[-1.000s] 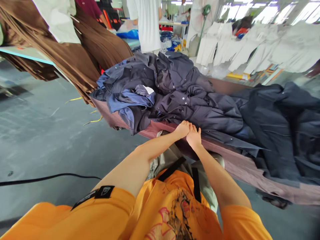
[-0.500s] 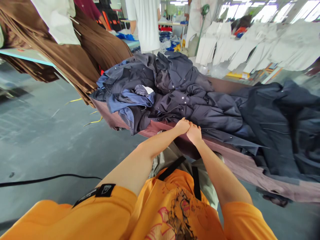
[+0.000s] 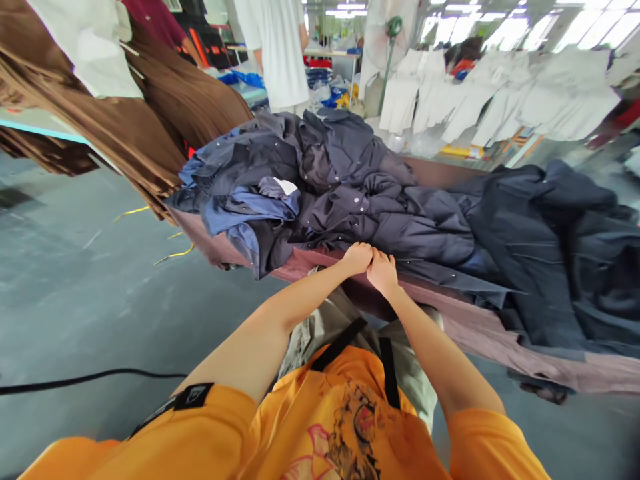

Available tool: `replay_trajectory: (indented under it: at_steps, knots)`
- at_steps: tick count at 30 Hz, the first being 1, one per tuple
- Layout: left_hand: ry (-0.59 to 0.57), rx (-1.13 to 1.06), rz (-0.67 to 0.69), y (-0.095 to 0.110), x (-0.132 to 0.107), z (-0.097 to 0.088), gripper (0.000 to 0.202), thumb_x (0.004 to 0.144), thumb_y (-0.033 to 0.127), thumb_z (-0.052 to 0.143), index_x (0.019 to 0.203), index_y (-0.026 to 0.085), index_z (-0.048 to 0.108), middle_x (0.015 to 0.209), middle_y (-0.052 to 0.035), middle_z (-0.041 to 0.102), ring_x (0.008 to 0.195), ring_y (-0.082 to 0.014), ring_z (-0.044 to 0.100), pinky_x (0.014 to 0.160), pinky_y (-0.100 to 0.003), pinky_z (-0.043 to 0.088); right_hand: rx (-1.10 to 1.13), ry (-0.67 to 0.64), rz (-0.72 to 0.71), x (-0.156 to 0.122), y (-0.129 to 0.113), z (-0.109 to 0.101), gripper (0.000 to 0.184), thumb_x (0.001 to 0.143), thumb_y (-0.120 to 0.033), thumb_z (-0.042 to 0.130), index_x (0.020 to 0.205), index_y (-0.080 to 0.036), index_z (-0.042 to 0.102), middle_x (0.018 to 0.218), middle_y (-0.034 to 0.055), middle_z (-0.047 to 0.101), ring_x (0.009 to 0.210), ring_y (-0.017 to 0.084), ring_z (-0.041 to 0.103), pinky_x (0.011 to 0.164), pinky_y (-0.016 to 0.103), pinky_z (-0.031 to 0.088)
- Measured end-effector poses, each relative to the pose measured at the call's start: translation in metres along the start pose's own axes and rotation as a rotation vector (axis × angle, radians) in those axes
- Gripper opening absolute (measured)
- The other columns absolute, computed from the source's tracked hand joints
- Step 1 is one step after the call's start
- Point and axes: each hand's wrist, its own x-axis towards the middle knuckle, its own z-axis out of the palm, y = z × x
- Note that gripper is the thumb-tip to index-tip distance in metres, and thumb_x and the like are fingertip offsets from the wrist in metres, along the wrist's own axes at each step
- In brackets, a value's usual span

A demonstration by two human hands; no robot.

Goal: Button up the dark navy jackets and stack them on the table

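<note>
navy jackets (image 3: 380, 223) sit heaped on the bench (image 3: 480, 327) near its front edge, soft, limp, easiest grabbed by the collar; left hand (image 3: 357, 259) and right hand (image 3: 383, 273) press together, any pinch unclear.

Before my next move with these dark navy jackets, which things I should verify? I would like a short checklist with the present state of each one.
Left hand and right hand together at the table edge: ok.
Grip on any cloth: cannot tell, the hands hide it.
Dark navy snap-button jackets piled on the mauve-brown fabric table cover: ok.
Blue cloth fold hanging over the table edge: not ok.
Black floor cable apart from the hands: ok.
Person in a white shirt beyond the pile, apart from the hands: ok.
</note>
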Motion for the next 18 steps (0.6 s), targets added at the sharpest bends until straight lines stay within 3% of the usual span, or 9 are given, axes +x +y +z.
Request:
replay_trajectory:
  at_steps: [6,11,15,18]
  knots:
    - [0.061,-0.027,-0.048,-0.007,-0.001,0.008,0.028,0.095,0.019,0.051,0.120,0.012,0.062,0.119,-0.0143,0.064,0.110,-0.0264,0.058,0.090,-0.038,0.047,0.045,0.029,-0.042,-0.014,0.016,-0.004,0.053,0.092,-0.014,0.040,0.144,-0.009,0.046,0.144,0.0151,0.058,0.134,0.022,0.050,0.119,0.045,0.029]
    - [0.103,-0.082,-0.099,-0.013,0.011,0.014,0.025,0.097,0.029,0.056,0.118,0.017,0.062,0.119,-0.0139,0.061,0.115,-0.0306,0.053,0.093,-0.044,0.044,0.085,0.152,-0.127,-0.057,0.066,-0.023,0.042,0.094,-0.012,0.038,0.126,-0.017,0.064,0.136,0.0089,0.064,0.129,0.020,0.053,0.122,0.043,0.023]
    - [0.138,-0.157,-0.124,-0.018,0.025,0.022,0.019,0.098,0.031,0.054,0.110,0.020,0.064,0.116,-0.0111,0.062,0.115,-0.0283,0.053,0.098,-0.042,0.041,-0.034,0.186,0.071,-0.080,0.120,-0.039,0.043,0.093,-0.015,0.042,0.132,-0.012,0.060,0.140,0.0119,0.061,0.131,0.022,0.051,0.120,0.043,0.026]
    - [0.167,-0.219,-0.149,-0.025,0.030,0.027,0.017,0.099,0.032,0.054,0.105,0.020,0.065,0.114,-0.0087,0.063,0.113,-0.0247,0.054,0.096,-0.037,0.043,-0.129,0.155,0.147,-0.084,0.145,-0.045,0.046,0.096,-0.020,0.043,0.139,-0.008,0.054,0.148,0.0136,0.054,0.138,0.024,0.045,0.121,0.043,0.025]
